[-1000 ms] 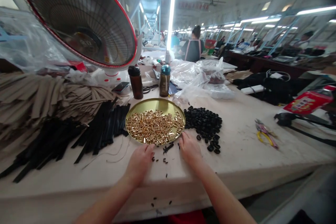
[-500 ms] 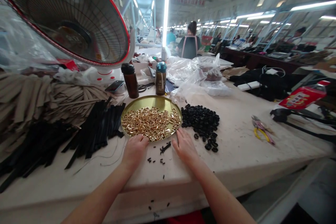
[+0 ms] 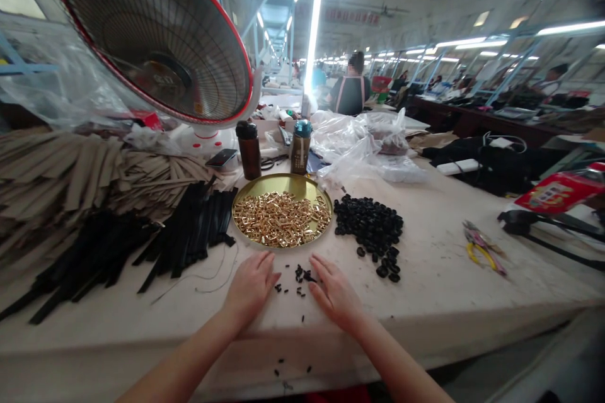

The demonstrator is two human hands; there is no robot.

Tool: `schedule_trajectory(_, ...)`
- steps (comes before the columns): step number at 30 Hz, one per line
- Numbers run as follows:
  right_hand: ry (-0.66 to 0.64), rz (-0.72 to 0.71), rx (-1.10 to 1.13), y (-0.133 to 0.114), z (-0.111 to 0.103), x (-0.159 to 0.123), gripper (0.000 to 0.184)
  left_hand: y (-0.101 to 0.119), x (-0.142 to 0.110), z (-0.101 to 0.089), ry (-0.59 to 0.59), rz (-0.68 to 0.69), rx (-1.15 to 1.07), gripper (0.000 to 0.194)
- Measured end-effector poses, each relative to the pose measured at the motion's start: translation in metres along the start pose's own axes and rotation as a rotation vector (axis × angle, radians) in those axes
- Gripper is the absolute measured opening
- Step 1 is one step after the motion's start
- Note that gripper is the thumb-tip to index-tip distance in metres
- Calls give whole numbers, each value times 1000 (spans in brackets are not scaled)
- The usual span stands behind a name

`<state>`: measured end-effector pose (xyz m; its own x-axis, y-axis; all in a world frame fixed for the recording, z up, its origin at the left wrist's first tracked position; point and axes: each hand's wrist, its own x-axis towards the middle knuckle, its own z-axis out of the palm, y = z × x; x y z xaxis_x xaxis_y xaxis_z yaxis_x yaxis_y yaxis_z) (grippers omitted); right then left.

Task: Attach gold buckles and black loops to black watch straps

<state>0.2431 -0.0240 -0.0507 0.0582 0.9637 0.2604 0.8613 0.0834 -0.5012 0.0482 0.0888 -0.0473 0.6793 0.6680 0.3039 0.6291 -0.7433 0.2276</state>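
My left hand (image 3: 250, 283) lies on the pale table cover with its fingers stretched out, just in front of a round gold tray (image 3: 250, 187). The tray holds a heap of small gold metal buckles (image 3: 283, 217). Opposite it, my right hand (image 3: 334, 289) rests palm down, fingers extended and holding nothing. Between the two hands lie several tiny black pieces (image 3: 299, 273), too small to name. A pile of round black parts (image 3: 366, 227) sits right of the tray. Black strips (image 3: 189, 227) lie to its left.
Tan strips (image 3: 51, 170) are heaped at the left under a fan (image 3: 161, 38). Two bottles (image 3: 249, 151) stand behind the tray, beside clear plastic bags (image 3: 350, 138). Yellow-handled pliers (image 3: 482, 252) lie at the right, near a red-labelled bottle (image 3: 560, 192). A person (image 3: 350, 88) is farther back.
Both hands have come away from the tray's near rim, toward me, and now flank the tiny black pieces, which sit in a tighter cluster. The view has shifted slightly.
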Motion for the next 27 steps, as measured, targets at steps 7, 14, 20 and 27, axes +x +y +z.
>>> schedule_trajectory(7,-1,18,-1,11,6,20,43,56,15,24,-67,63,-85,41)
schedule_trajectory(14,465,352,495,-33,5,-70,32,58,24,24,-121,187,-302,39)
schedule_trajectory(20,111,1046,1654,-61,32,-128,33,74,38,21,-229,330,-225,38)
schedule_trajectory(27,91,866,2066,-41,44,-89,19,130,-38,25,-166,491,-453,26)
